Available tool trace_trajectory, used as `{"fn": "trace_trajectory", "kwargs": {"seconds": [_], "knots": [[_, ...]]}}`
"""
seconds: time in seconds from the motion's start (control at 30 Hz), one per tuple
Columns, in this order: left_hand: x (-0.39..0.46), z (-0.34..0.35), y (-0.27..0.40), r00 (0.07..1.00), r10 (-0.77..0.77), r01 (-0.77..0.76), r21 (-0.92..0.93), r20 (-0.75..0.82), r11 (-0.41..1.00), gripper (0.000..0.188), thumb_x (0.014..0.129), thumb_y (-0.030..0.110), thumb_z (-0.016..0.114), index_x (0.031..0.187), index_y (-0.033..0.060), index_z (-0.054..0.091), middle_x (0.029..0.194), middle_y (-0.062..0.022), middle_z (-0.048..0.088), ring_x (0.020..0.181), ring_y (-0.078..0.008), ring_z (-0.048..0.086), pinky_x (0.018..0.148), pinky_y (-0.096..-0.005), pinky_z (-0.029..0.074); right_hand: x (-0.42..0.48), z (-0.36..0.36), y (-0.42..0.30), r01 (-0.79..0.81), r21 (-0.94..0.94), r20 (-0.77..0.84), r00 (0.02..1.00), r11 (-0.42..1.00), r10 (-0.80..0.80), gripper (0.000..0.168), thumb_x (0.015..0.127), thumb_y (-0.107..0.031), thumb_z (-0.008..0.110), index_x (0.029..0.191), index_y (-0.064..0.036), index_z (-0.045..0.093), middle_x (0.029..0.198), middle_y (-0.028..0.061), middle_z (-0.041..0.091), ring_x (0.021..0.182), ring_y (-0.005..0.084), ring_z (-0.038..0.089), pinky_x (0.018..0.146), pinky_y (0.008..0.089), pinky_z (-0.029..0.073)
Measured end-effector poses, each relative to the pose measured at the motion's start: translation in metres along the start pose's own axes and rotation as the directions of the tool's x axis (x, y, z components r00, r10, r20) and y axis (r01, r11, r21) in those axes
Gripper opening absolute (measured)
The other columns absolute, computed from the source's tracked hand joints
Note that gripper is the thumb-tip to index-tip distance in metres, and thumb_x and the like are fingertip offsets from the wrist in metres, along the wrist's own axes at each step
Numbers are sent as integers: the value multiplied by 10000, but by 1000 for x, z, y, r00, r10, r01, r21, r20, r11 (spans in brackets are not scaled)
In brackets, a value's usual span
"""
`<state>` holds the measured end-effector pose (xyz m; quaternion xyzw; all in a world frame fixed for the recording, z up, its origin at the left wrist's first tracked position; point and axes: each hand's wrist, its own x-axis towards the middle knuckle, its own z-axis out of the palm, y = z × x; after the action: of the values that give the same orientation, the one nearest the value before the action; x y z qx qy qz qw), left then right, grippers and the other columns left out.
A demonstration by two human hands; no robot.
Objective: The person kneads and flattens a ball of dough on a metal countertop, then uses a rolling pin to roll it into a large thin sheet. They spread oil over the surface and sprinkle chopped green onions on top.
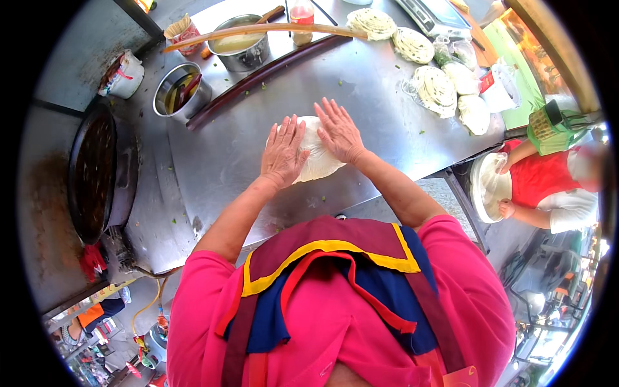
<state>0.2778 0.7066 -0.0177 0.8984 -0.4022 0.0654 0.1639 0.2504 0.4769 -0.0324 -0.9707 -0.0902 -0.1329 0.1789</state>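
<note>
A flattened round of pale dough (316, 162) lies on the stainless steel worktop (232, 159) in front of me. My left hand (284, 152) rests palm down on its left side, the fingers pointing away from me. On the upper right part of the dough, my right hand (341, 133) lies flat with its fingers spread. Neither hand grips anything. Both palms hide parts of the dough's edge. Beyond my hands, a long dark wooden rod (271, 77) runs diagonally across the worktop.
Left stand a large dark pan (92, 179) and a steel container of oil (203, 101). Behind are a pot of pale liquid (249, 55), a light wooden strip (261, 29) and a bottle (302, 19). Right are coiled dough rounds (434, 92), a scale (430, 17) and a person (541, 171) at a white bucket (476, 188).
</note>
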Motion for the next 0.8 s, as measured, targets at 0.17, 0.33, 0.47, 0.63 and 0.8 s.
{"fn": "trace_trajectory", "kwargs": {"seconds": [0.17, 0.33, 0.47, 0.63, 0.8], "knots": [[9, 4, -3, 997, 12, -19, 91, 70, 996, 739, 1028, 472, 463, 1625, 78, 276, 1692, -178, 234, 1573, -327, 201, 1286, -495, 116, -5, -6, -14, 210, -189, 126, 974, 959, -189, 614, 1067, -388, 374, 1628, -152, 294, 1713, 92, 215, 1575, 274, 213, 1297, 458, 114], [12, 10, -5, 997, -6, 2, 61, 75, 998, 770, 990, 469, 532, 1625, 101, 298, 1687, -188, 240, 1571, -349, 192, 1278, -516, 114, 6, 0, 0, 209, 18, 164, 964, 978, -209, 565, 1060, -294, 434, 1588, -102, 384, 1668, 96, 336, 1561, 273, 253, 1296, 429, 139], [18, 2, -3, 991, -47, 35, 97, 126, 995, 822, 948, 541, 573, 1627, 157, 315, 1695, -150, 239, 1575, -339, 183, 1277, -522, 110, 13, 0, 9, 205, -24, 210, 958, 978, -196, 577, 1070, -355, 410, 1597, -124, 375, 1681, 69, 315, 1567, 253, 236, 1295, 426, 130], [15, -2, -18, 984, -42, 12, 163, 176, 986, 817, 936, 603, 552, 1627, 226, 332, 1709, -90, 230, 1583, -325, 164, 1280, -516, 92, 15, -10, 29, 300, -69, 222, 934, 951, -279, 607, 1066, -463, 385, 1608, -192, 371, 1696, 29, 288, 1578, 234, 204, 1295, 433, 110], [16, 7, -32, 988, -16, -10, 172, 153, 985, 746, 981, 635, 466, 1614, 254, 364, 1694, -82, 266, 1578, -319, 174, 1283, -526, 70, 19, -11, 36, 280, -15, 306, 915, 960, -262, 598, 1076, -465, 365, 1619, -216, 346, 1700, 34, 276, 1577, 258, 207, 1289, 485, 96]]}}
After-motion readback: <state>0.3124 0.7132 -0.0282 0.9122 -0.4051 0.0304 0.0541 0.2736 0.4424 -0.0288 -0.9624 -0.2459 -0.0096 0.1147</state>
